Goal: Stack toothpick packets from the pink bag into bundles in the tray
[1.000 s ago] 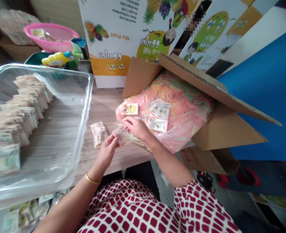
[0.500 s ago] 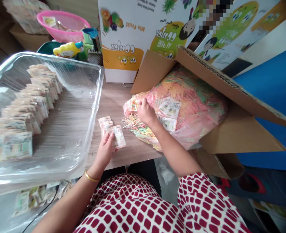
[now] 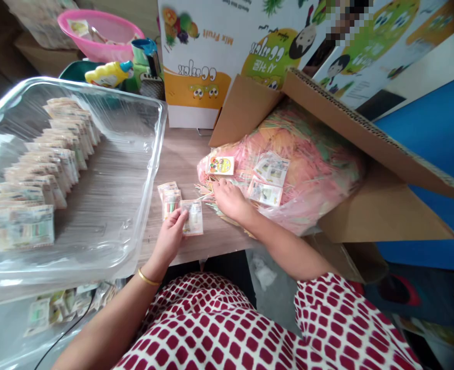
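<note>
My left hand (image 3: 170,236) pinches a small clear packet (image 3: 193,217) with a zigzag edge, held just above the wooden table (image 3: 180,159). Beside it lie two filled packets (image 3: 168,198) of coloured sticks. My right hand (image 3: 229,199) is curled over loose coloured sticks (image 3: 207,192) spilling from a big pink plastic bag (image 3: 300,169); what its fingers hold is hidden. The bag sits in an open cardboard box (image 3: 369,205) on its side. Small printed labels (image 3: 221,165) lie on the bag.
A large clear plastic tray (image 3: 107,205) on the left holds several rows of filled packets (image 3: 37,174). Behind stand a pink basin (image 3: 103,36), a yellow bottle (image 3: 105,74) and printed fruit cartons (image 3: 211,56). A blue wall (image 3: 435,139) is on the right.
My right hand went up to the label on the bag, then came down to the loose sticks. My left hand shifted the packet toward the filled packets on the table.
</note>
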`<state>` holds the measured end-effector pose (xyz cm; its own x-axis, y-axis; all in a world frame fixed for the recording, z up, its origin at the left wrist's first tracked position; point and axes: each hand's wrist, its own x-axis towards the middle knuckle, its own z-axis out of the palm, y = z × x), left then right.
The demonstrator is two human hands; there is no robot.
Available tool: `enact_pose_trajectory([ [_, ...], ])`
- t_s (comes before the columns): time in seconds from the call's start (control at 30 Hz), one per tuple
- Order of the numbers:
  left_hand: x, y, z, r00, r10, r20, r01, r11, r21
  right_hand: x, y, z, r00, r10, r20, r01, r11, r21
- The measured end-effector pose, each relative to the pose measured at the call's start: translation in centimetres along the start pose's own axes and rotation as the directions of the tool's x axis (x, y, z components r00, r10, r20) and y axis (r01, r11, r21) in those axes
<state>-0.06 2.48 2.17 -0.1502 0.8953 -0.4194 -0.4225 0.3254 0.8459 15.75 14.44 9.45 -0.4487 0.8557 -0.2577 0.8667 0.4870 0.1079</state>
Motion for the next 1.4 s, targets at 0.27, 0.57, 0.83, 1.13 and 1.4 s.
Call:
enact_pose_trajectory([
  [0.27,0.2,-0.7,-0.7,0.998,-0.007,-0.065,0.010,0.999,0.049,1.7,-1.2,1.2,0.994,-0.102,-0.048,0.105,0.993,0.056],
  [0.57,0.0,-0.3,-0.4,0.999,0.008,-0.054,-0.005,0.998,0.057,4.8,-3.9,2.4,1.000,0.019,0.004,-0.019,1.000,0.025],
  [0.83,0.4,-1.0,-0.7,1.000,0.025,-0.012,-0.025,0.999,-0.041,3.9,-2.1,2.4,0.991,-0.034,-0.127,0.038,0.999,0.029],
  [1.13,0.3,-0.3,-0.5,0.998,-0.006,-0.056,0.002,0.996,-0.084,1.9,3.5,-1.4,0.994,0.060,-0.087,-0.043,0.981,0.189],
  [1.4,0.4,-0.2,-0.3,0.999,-0.034,-0.032,0.031,0.995,-0.090,-0.6,1.2,1.2,0.992,-0.113,0.062,0.107,0.989,0.105],
])
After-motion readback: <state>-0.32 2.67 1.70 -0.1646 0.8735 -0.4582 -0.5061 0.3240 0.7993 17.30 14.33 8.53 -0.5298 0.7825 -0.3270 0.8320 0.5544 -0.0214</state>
